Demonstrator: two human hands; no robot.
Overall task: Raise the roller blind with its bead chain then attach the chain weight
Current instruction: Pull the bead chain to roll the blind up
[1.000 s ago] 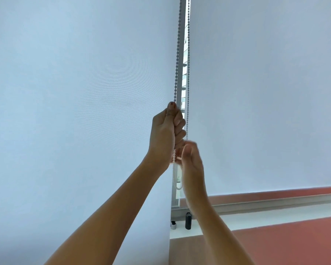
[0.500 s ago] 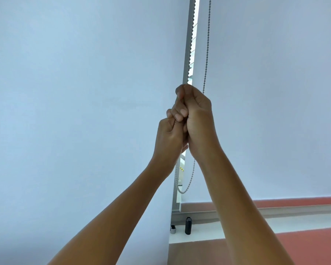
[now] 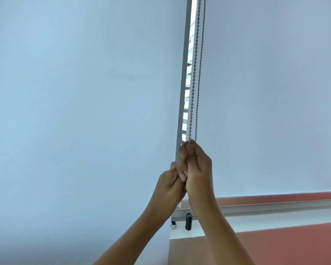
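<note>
Bead chain (image 3: pixel 193 73) hangs in two strands in the gap between two blinds. Left of the chain hangs the left blind (image 3: pixel 75 111). Just below and left of the chain's visible end, the left hand (image 3: pixel 169 185) is curled, its hold hidden. The right hand (image 3: pixel 196 169) grips the chain. Right of the chain, the right blind (image 3: pixel 275 92) ends above the windowsill (image 3: pixel 275 220).

Narrow gap (image 3: pixel 189 60) betw. two blinds (image 3: pixel 84 111)
</note>
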